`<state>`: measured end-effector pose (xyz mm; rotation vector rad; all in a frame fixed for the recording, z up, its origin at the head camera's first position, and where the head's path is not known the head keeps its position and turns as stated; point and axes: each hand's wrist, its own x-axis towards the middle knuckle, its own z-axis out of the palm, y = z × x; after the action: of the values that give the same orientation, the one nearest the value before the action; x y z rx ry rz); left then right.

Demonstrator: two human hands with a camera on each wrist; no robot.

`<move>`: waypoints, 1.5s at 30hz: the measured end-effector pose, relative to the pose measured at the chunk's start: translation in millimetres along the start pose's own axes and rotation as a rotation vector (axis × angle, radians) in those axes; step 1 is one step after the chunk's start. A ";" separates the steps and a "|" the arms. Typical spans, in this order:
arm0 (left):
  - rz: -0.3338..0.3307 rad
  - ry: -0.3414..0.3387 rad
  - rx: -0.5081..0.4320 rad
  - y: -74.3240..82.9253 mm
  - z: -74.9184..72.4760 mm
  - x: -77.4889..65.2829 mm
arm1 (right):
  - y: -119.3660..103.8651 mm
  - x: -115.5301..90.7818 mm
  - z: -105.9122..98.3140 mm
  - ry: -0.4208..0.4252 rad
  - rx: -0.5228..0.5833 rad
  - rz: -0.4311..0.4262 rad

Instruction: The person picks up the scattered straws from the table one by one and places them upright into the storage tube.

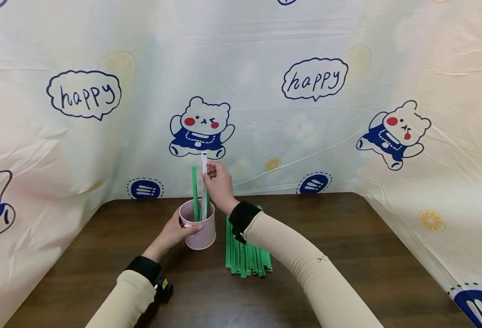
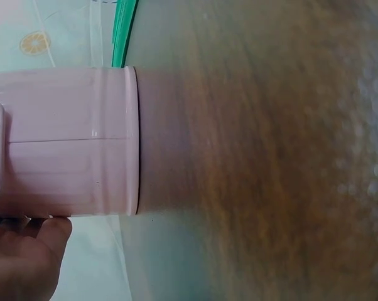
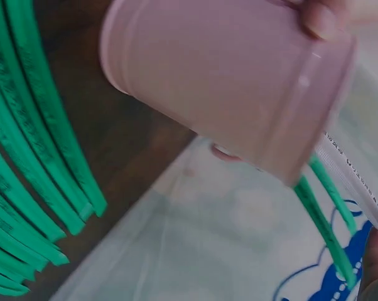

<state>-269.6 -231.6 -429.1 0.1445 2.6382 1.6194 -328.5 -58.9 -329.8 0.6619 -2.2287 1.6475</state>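
Note:
A pink cup (image 1: pixel 200 238) with a small side handle stands upright on the table. My left hand (image 1: pixel 171 233) grips it from the left, thumb across the front near the rim. Above it, my right hand (image 1: pixel 221 184) pinches the upper part of a slim white printed stick (image 1: pixel 204 193), whose lower end is within the cup's mouth. Green printed sticks (image 1: pixel 194 189) stand in the cup beside it. In the right wrist view, the white stick (image 3: pixel 352 179) passes behind the cup's rim, next to two green sticks (image 3: pixel 324 229).
A pile of similar green sticks (image 1: pixel 247 262) lies side by side on the brown table (image 1: pixel 331 255), right of the cup and partly under my right forearm. A pale curtain (image 1: pixel 257 136) printed with bears hangs behind the table and along its sides.

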 end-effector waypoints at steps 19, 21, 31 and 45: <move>0.023 0.004 -0.018 1.8 1.2 -1.2 | 31.2 -20.8 4.6 -0.037 -0.030 0.043; 0.031 0.002 -0.022 2.1 1.8 -0.7 | 33.8 -22.2 3.9 -0.036 -0.023 0.049; 0.039 0.015 -0.040 -2.0 1.0 4.2 | 41.1 -22.6 3.0 -0.029 -0.039 0.062; 0.039 0.004 -0.052 0.3 -0.4 1.5 | 43.3 2.2 -28.8 0.043 0.086 0.237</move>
<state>-271.1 -231.7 -428.6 0.1925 2.6092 1.6997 -354.1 -21.4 -355.5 0.3900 -2.2894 1.8582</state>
